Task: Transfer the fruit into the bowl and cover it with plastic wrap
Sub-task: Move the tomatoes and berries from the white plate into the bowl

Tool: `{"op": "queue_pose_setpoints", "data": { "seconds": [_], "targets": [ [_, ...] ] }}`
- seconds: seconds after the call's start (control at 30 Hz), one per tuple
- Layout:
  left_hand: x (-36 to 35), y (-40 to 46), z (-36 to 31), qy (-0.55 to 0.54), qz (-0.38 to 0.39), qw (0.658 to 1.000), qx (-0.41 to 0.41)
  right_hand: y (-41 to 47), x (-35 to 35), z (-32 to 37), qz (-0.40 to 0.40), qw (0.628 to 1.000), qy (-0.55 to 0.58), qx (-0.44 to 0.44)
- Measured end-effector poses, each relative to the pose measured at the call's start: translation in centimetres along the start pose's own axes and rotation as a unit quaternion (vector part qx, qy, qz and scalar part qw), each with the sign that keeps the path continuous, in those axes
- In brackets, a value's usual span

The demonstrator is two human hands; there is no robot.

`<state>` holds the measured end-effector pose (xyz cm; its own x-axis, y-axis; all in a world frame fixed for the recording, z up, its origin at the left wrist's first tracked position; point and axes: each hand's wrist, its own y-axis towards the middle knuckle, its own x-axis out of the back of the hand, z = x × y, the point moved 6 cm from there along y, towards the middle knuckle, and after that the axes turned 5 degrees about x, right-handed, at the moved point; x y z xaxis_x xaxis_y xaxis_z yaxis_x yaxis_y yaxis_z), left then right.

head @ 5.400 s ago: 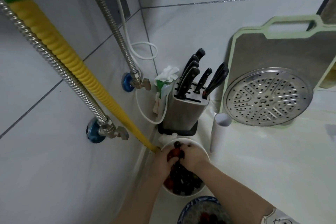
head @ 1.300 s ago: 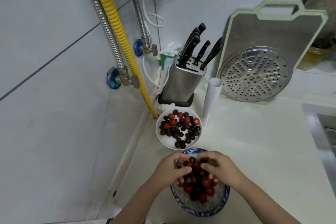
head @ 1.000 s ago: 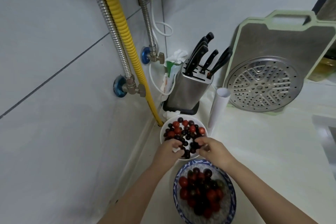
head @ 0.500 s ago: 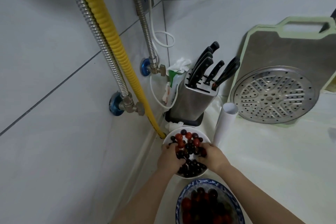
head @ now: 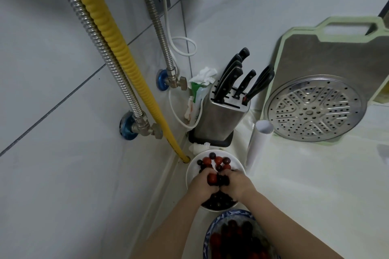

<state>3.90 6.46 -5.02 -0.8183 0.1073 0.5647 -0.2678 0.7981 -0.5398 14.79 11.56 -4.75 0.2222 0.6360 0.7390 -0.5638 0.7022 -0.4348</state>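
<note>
Seen from above, a left hand (head: 202,183) and a right hand (head: 236,183) are cupped together over a white plate (head: 190,171) on a pale surface (head: 315,185), fingers curled around a clump of fruit (head: 216,179), small red and dark rounds. More fruit lies on the plate. A blue-rimmed bowl (head: 212,226), just nearer the person, already holds some. A white roll (head: 257,145) stands beside the plate. The fruit looks light, smooth and soft-skinned, likely to roll; scooping from beneath with gentle pressure seems best.
</note>
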Motion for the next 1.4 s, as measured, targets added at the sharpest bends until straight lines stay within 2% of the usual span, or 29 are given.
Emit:
{"op": "queue_pose_setpoints", "data": {
  "seconds": [0.13, 0.3, 0.43, 0.57, 0.67, 0.83, 0.93, 1.07, 1.23, 1.4],
  "targets": [
    [-0.3, 0.0, -0.1, -0.036, 0.011, 0.999, 0.001, -0.1, 0.0, 0.3, -0.001, 0.998, 0.063, 0.001],
    [0.0, -0.3, -0.4, -0.120, 0.008, 0.993, -0.010, -1.1, 1.1, 0.0, -0.060, 0.980, 0.188, 0.013],
    [0.9, -1.4, -1.0, -0.176, 0.014, 0.984, -0.027, -2.3, 1.9, 0.0, -0.063, 0.950, 0.307, 0.000],
    [1.6, -4.0, -1.7, -0.208, 0.027, 0.977, -0.048, -5.0, 2.8, 0.7, -0.074, 0.922, 0.381, 0.018],
    [1.2, -7.0, -1.7, -0.223, 0.055, 0.971, -0.059, -8.0, 2.7, 1.1, -0.050, 0.905, 0.421, 0.030],
    [-1.1, -11.1, 0.3, -0.209, 0.106, 0.971, -0.055, -12.7, 0.2, 0.7, 0.010, 0.912, 0.407, 0.037],
    [-2.8, -12.4, 1.8, -0.193, 0.126, 0.972, -0.038, -14.4, -2.0, 0.0, 0.033, 0.933, 0.357, 0.038],
    [-3.9, -13.4, 2.4, -0.166, 0.128, 0.976, -0.051, -15.2, -3.2, -0.8, 0.031, 0.953, 0.298, 0.041],
    [-3.8, -14.1, 2.5, -0.168, 0.131, 0.976, -0.054, -15.5, -3.0, -1.4, 0.021, 0.951, 0.306, 0.035],
    [-2.5, -13.7, 2.5, -0.169, 0.094, 0.980, -0.038, -15.1, -1.1, -1.4, -0.001, 0.955, 0.295, 0.033]
  ]
}}
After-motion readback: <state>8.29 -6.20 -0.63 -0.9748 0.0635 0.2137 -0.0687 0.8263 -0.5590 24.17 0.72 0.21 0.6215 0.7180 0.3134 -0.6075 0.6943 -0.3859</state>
